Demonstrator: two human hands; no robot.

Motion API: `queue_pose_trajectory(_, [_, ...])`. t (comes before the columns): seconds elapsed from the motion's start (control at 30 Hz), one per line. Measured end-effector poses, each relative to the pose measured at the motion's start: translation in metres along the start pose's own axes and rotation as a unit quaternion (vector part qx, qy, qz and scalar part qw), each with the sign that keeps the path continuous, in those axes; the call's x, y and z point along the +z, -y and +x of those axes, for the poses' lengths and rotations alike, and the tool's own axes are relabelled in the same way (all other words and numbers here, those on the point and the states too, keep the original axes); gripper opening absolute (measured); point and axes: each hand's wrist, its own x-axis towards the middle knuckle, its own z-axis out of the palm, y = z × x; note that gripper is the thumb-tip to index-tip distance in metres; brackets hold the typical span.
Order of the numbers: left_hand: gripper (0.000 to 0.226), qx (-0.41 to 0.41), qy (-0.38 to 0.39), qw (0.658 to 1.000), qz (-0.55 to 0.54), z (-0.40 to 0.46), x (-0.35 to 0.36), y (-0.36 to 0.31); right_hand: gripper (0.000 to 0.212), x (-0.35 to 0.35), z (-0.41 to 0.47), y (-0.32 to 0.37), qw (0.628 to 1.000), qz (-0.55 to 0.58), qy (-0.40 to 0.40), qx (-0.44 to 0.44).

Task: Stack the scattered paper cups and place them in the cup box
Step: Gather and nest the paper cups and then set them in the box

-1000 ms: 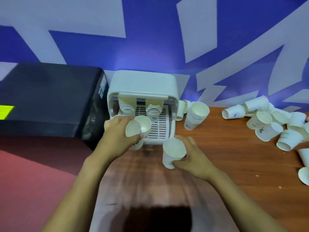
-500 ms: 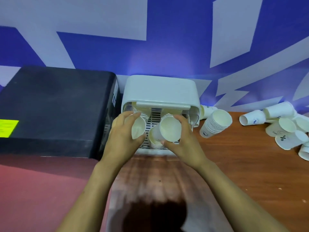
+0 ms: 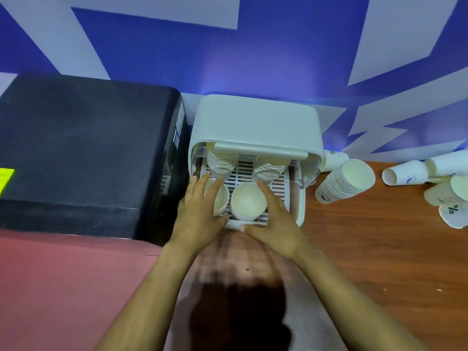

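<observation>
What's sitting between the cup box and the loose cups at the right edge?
In the head view, a tilted stack of cups lies on the table between the cup box and the loose cups; otherwise bare wood.

cup box (image 3: 255, 122) mouth crowded: cup stacks (image 3: 249, 202) fill tray; table (image 3: 367, 249) right open.

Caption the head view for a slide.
Both hands, left hand and right hand, set cup stacks on the white cup box tray.

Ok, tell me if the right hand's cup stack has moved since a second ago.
Yes. The cup stack went from the table in front of the cup box up and inward; it now sits on the box's slatted tray, with the right hand beside it.
</observation>
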Motion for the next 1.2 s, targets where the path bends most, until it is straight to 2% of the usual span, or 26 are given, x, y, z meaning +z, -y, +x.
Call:
queue_pose_trajectory(0.2, [0.083, -0.02, 0.016, 0.999, 0.02, 0.001, -0.003, -0.002, 0.096, -0.012, -0.002, 0.002, 0.999, -0.011, 0.031, 0.007])
queue_pose_trajectory(0.3, [0.082, -0.014, 0.021, 0.999, 0.036, -0.007, -0.008, -0.01, 0.091, -0.019, -0.007, 0.005, 1.0, -0.016, 0.021, -0.008])
queue_pose_trajectory(0.37, [0.08, 0.008, 0.003, 0.999, 0.046, -0.016, -0.014, -0.018, 0.08, -0.024, -0.014, 0.006, 1.0, -0.011, 0.002, -0.017])
queue_pose_trajectory(0.5, [0.068, 0.046, -0.047, 0.998, -0.003, -0.043, -0.024, -0.037, 0.046, -0.034, -0.037, 0.003, 0.999, -0.007, -0.024, -0.026])
queue_pose_trajectory(0.6, [0.054, 0.078, -0.046, 0.995, -0.038, -0.057, -0.032, -0.051, 0.032, -0.044, -0.057, 0.0, 1.0, 0.0, -0.017, -0.015])
queue_pose_trajectory(0.73, [0.041, 0.1, -0.036, 0.991, -0.084, -0.067, -0.034, -0.073, 0.028, -0.06, -0.081, -0.003, 0.999, -0.003, -0.032, -0.013])
queue_pose_trajectory(1.0, [0.04, 0.093, 0.041, 0.99, -0.102, -0.094, 0.012, -0.115, 0.026, -0.104, -0.126, -0.038, 0.999, 0.001, -0.05, -0.009])
queue_pose_trajectory(1.2, [0.037, 0.091, 0.014, 0.993, -0.067, -0.103, 0.048, -0.181, 0.025, -0.157, -0.159, -0.092, 0.998, 0.031, -0.05, -0.027])
